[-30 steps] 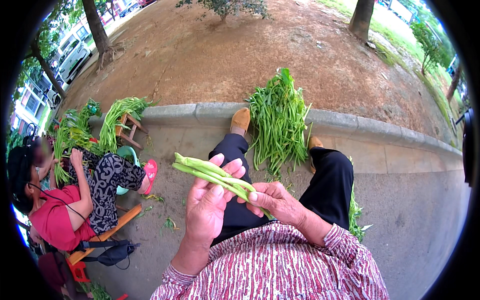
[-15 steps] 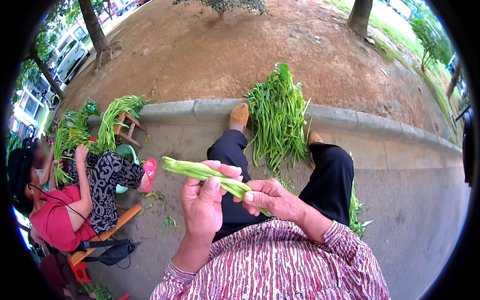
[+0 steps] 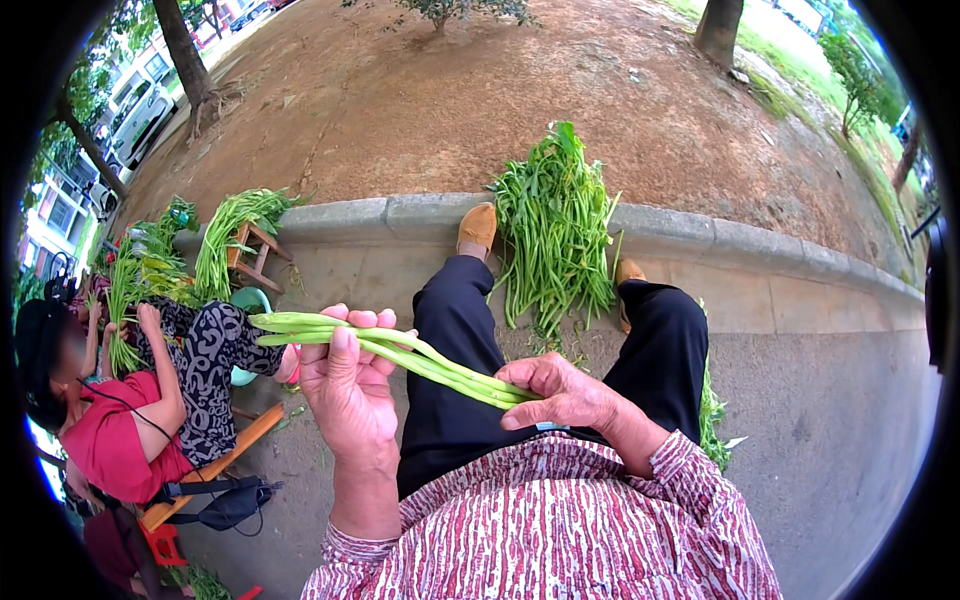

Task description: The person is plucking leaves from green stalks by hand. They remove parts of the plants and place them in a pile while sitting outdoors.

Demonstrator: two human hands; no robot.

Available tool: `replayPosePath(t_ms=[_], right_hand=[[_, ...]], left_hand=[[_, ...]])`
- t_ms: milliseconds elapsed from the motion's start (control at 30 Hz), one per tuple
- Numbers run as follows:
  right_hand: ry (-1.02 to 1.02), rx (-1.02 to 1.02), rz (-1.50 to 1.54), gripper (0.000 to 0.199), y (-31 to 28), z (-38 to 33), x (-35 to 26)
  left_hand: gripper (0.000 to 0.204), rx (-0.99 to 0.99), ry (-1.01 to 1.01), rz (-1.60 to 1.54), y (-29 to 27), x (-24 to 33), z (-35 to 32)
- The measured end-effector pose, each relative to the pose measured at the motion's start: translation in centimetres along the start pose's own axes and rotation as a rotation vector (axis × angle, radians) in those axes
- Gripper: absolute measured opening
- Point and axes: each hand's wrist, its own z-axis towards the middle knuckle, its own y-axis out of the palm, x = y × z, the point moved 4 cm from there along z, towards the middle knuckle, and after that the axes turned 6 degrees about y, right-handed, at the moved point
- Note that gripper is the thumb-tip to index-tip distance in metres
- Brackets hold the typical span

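The left hand (image 3: 350,390) has moved leftward, farther from the right hand (image 3: 568,395); both pinch a bundle of slender green stems (image 3: 465,380), held slantwise above dark trousers (image 3: 455,325); gentle, even pressure should avoid bruising

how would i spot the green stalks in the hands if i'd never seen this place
Start from the red-and-white patterned shirt at the bottom centre. Just above it, the left hand and right hand hold a slim bundle of green stalks, slanting down to the right. Unlike the leafy pile between the tan shoes, this bundle is thin, leafless and held up.
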Motion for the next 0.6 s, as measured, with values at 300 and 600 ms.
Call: replayPosePath(t_ms=[300,600], right_hand=[[0.015,0.023,0.001,0.03,-0.6,-0.2,0.9],[0.06,0.059,-0.079,0.03,-1.0,-1.2,-1.7]], left_hand=[[0.021,0.017,0.017,-0.062,-1.7,0.8,1.3],[0.023,0.055,-0.092,-0.17,-3.0,0.1,1.7]])
